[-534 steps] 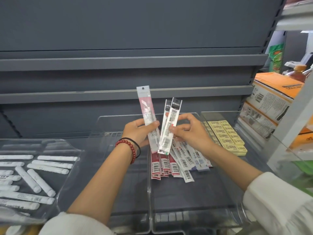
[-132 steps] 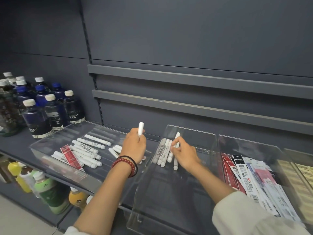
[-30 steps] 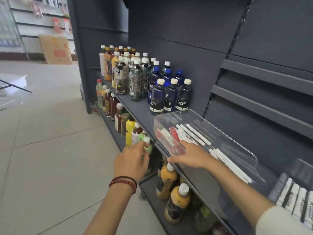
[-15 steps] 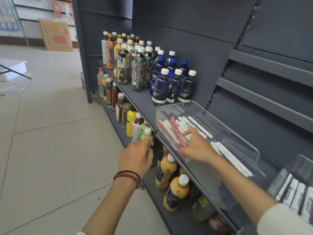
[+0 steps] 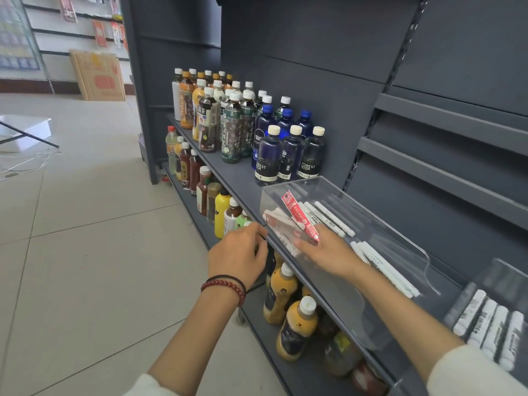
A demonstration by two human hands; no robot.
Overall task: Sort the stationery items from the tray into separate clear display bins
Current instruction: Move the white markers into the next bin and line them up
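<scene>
Head view, and the right hand (image 5: pixel 331 252) is down inside the tray (image 5: pixel 400 235), thumb and fingers pinched on the near end of the red packet (image 5: pixel 300 215), which slants away toward 11 o'clock over the white markers (image 5: pixel 333 220). That packet looks feather-light: a flat, glossy plastic sleeve, floppy along its length and slick. A pinch at one end would likely let the far end droop, so a hold nearer the middle seems surer. Left hand (image 5: pixel 237 255), at 9 o'clock of the right, curls its fingers against the tray's front corner; whether it truly clamps the rim cannot be told. Tray is clear, hard acrylic, smooth, its front wall cut low in a curve. Markers are stiff, round, matte white sticks, apt to roll. At 4 o'clock a bin (image 5: pixel 503 270) shows more markers lined up. Bottles (image 5: pixel 288 155) stand at 12 o'clock on the shelf (image 5: pixel 237 178)
</scene>
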